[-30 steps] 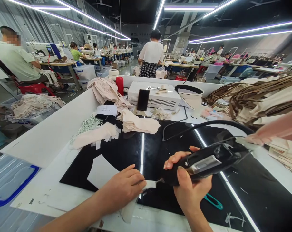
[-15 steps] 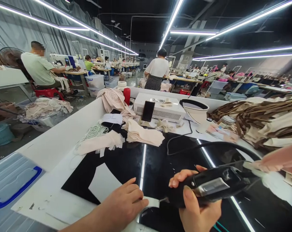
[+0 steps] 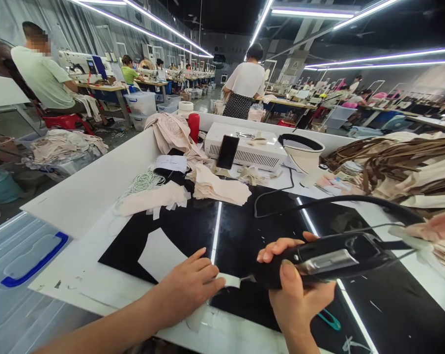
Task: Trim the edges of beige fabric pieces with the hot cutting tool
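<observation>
At my far left a person in a pale shirt (image 3: 41,81) sits on a red stool, and nearer me is a clear bin (image 3: 33,260) with a blue handle. Then comes the white tabletop (image 3: 83,263), with a coil of mint cord (image 3: 145,180) behind a pale fabric bundle (image 3: 154,198). A white flat piece (image 3: 159,253) lies on the glossy black sheet (image 3: 240,231), partly behind my left hand (image 3: 189,285). That hand's fingers rest over a narrow white strip (image 3: 232,280), its end poking out to their right; whether I'm pinching it I can't tell. Further back, a folded fabric stack (image 3: 220,188) lies in front of an upright phone (image 3: 228,151), which leans at a white vented box (image 3: 254,155). My right hand (image 3: 299,300) is wrapped around a black corded tool (image 3: 329,260), its thin tip right at the strip's end. Beneath that wrist's right side lies a teal tool (image 3: 332,322), and brown and cream straps (image 3: 403,160) heap up at far right.
</observation>
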The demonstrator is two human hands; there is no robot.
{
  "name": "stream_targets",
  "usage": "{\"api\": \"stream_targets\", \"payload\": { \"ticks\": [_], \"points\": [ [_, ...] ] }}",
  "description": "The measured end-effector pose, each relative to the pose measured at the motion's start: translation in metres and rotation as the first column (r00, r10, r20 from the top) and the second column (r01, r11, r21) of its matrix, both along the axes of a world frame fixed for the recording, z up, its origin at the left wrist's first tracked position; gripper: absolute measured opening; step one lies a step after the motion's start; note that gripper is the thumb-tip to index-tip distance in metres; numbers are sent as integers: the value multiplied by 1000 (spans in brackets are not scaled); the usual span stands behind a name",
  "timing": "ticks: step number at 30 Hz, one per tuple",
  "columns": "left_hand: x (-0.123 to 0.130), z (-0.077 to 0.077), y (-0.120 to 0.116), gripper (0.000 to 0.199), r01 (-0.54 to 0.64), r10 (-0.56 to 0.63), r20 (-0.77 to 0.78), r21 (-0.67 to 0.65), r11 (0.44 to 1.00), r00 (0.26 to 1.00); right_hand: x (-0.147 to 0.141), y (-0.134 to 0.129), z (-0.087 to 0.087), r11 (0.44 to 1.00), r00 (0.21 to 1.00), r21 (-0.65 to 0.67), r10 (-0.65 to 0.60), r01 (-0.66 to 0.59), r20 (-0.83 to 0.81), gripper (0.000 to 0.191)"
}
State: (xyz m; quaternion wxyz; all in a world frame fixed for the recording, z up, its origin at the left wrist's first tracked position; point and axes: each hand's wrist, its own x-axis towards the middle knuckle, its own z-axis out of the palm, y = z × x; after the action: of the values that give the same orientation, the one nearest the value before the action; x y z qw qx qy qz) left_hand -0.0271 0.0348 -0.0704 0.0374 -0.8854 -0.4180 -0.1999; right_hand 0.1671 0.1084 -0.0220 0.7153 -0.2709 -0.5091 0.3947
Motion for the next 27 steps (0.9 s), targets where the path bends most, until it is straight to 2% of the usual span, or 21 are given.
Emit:
{"api": "stream_targets", "payload": {
  "ticks": [8,15,27],
  "points": [
    [0,-5,1,21,-3,4,26,-13,1000,1000,-9,1,9,1000,998,16,27,-26,-58,42],
    [0,-5,1,20,-2,2,23,9,1000,1000,-20,0,2,995,993,4,103,-103,-56,43],
    [1,-6,1,20,-11,11,22,12,1000,1000,-20,-1,6,997,996,-12,80,-81,-45,41]
  ]
}}
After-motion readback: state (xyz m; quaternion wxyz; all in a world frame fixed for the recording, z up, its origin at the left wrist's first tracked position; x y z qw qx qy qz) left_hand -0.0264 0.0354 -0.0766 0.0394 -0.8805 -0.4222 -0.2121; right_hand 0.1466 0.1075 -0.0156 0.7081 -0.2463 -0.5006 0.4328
